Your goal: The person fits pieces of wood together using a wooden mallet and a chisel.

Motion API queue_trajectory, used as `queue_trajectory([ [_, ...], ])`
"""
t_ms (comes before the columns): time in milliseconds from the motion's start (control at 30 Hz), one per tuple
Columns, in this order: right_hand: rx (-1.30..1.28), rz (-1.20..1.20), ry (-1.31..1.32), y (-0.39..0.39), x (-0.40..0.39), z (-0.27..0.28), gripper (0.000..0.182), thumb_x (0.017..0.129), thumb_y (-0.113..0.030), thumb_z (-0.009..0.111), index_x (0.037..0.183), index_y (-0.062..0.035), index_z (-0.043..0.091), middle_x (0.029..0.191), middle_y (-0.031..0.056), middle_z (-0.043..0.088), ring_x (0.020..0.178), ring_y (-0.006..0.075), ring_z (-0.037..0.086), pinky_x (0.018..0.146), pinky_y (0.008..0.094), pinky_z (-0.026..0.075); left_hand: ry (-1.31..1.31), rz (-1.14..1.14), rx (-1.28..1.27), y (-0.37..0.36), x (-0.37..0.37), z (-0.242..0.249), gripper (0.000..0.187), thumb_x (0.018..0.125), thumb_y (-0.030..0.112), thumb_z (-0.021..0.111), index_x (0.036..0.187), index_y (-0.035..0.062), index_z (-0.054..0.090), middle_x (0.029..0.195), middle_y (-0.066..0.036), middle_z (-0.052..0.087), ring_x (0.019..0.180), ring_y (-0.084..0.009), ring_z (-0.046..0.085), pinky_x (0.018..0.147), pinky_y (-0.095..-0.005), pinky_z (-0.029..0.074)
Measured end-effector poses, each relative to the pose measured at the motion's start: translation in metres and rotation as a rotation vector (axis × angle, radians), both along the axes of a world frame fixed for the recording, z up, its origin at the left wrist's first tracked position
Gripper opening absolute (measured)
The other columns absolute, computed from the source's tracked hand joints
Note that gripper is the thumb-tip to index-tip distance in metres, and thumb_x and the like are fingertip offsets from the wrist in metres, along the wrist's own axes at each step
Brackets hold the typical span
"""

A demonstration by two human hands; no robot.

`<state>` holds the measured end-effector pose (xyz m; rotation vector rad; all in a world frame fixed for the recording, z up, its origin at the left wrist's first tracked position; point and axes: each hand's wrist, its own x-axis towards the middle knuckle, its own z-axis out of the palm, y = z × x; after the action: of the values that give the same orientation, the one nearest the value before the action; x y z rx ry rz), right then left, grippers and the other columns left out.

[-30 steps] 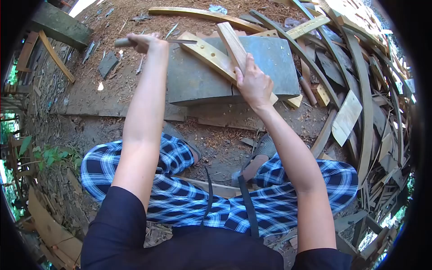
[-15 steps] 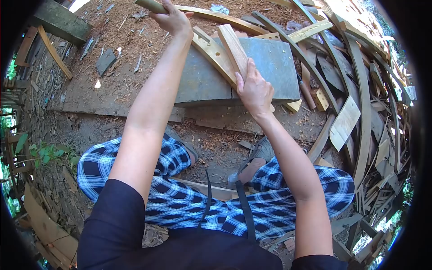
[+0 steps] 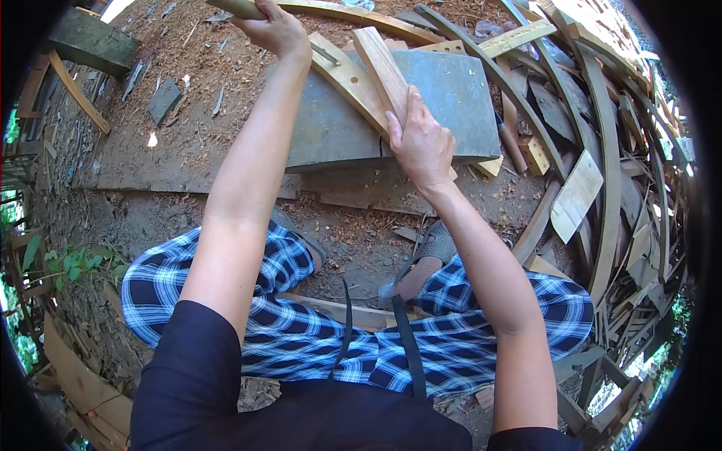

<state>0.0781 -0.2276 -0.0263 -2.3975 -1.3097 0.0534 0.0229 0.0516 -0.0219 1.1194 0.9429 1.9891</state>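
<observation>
At the top, my left hand [image 3: 277, 31] is closed around a greenish-brown wooden stick [image 3: 237, 7], whose far part is cut off by the frame edge. My right hand [image 3: 423, 143] grips the lower end of a flat rectangular wooden piece [image 3: 380, 68], which slants up and to the left. Under that piece lies a pale board [image 3: 346, 75] with a slot and a round hole. Both rest over a grey block [image 3: 451, 98] with a flat top, in front of me.
Long curved wooden strips [image 3: 602, 180] and offcuts are piled at the right. A pale diamond-shaped board [image 3: 577, 197] leans there. Near the grey block lies a small drilled wood block [image 3: 534, 155]. Sawdust covers the ground behind, and a thick beam [image 3: 90, 41] is at the upper left.
The whole view has shifted slightly, with the ground and block sitting a little higher and further left. Both hands keep their holds, and the wooden pieces look little changed.
</observation>
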Motion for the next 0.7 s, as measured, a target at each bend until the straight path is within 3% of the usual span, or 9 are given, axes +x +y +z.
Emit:
queue_trajectory([
  [67,0.000,0.005,-0.002,0.000,0.000,-0.001,0.055,0.093,-0.038,0.058,0.138,-0.0072,0.047,0.103,0.0198,0.070,0.077,0.0430,0.069,0.066,0.0504,0.057,0.038,0.208,0.116,0.004,0.003,-0.004,0.059,0.099,0.045,0.058,0.131,-0.0024,0.045,0.120,-0.015,0.057,0.103,-0.0213,0.058,0.091,-0.0344,0.046],
  [200,0.002,0.066,0.023,-0.003,-0.001,0.002,0.057,0.094,-0.039,0.057,0.138,-0.0049,0.045,0.101,0.0234,0.070,0.079,0.0443,0.069,0.068,0.0515,0.057,0.005,0.143,0.072,-0.004,0.003,0.002,0.056,0.098,0.044,0.059,0.128,-0.0021,0.048,0.117,-0.015,0.058,0.102,-0.0206,0.058,0.089,-0.0347,0.046],
  [367,0.029,0.097,0.246,-0.021,-0.029,-0.003,0.058,0.094,-0.037,0.058,0.138,-0.0033,0.041,0.096,0.0280,0.068,0.081,0.0475,0.068,0.072,0.0543,0.055,0.191,0.057,-0.136,-0.015,0.005,0.000,0.039,0.094,0.033,0.068,0.103,-0.0032,0.060,0.091,-0.010,0.064,0.083,-0.0216,0.061,0.077,-0.0375,0.049],
  [433,0.079,0.034,0.471,-0.021,-0.026,-0.006,0.060,0.095,-0.038,0.057,0.140,-0.0022,0.039,0.094,0.0310,0.067,0.082,0.0481,0.068,0.075,0.0551,0.054,0.142,0.055,0.036,-0.032,0.013,0.009,0.037,0.092,0.030,0.070,0.096,-0.0049,0.060,0.085,-0.011,0.062,0.078,-0.0227,0.059,0.073,-0.0386,0.048],
  [467,0.171,0.064,0.510,-0.022,-0.019,-0.013,0.055,0.096,-0.035,0.056,0.137,-0.0005,0.043,0.092,0.0282,0.069,0.078,0.0402,0.071,0.068,0.0490,0.057,0.176,0.080,0.091,-0.040,0.016,0.012,0.034,0.092,0.029,0.070,0.093,-0.0028,0.060,0.078,-0.009,0.061,0.071,-0.0204,0.059,0.066,-0.0369,0.047],
  [500,0.181,0.085,0.504,-0.019,-0.013,-0.009,0.055,0.096,-0.035,0.056,0.137,-0.0005,0.043,0.092,0.0282,0.069,0.078,0.0402,0.071,0.068,0.0490,0.057,0.205,0.108,0.149,-0.048,0.017,0.019,0.031,0.092,0.028,0.070,0.090,-0.0006,0.059,0.072,-0.007,0.059,0.064,-0.0182,0.058,0.059,-0.0352,0.047],
  [567,0.237,-0.040,1.012,-0.011,0.001,0.011,0.050,0.097,-0.031,0.055,0.135,0.0012,0.047,0.093,0.0220,0.069,0.072,0.0275,0.072,0.059,0.0386,0.059,0.330,0.047,0.201,-0.054,0.013,0.015,0.035,0.096,0.030,0.063,0.114,0.0015,0.053,0.085,-0.014,0.063,0.069,-0.0216,0.063,0.062,-0.0353,0.050],
  [600,0.245,-0.057,1.001,-0.003,0.006,0.027,0.049,0.099,-0.033,0.053,0.134,0.0009,0.048,0.097,0.0115,0.065,0.065,0.0168,0.068,0.053,0.0264,0.055,0.242,0.074,0.188,-0.060,0.016,0.023,0.027,0.092,0.026,0.068,0.094,0.0011,0.056,0.071,-0.013,0.063,0.068,-0.0258,0.064,0.064,-0.0383,0.050],
  [700,0.524,0.123,0.857,0.035,0.023,0.097,0.046,0.098,-0.030,0.054,0.131,0.0017,0.051,0.092,0.0172,0.068,0.067,0.0197,0.070,0.053,0.0306,0.056,0.175,-0.077,0.026,-0.073,0.012,0.033,0.035,0.091,0.030,0.071,0.103,0.0005,0.056,0.080,-0.008,0.062,0.071,-0.0192,0.060,0.070,-0.0352,0.049],
])
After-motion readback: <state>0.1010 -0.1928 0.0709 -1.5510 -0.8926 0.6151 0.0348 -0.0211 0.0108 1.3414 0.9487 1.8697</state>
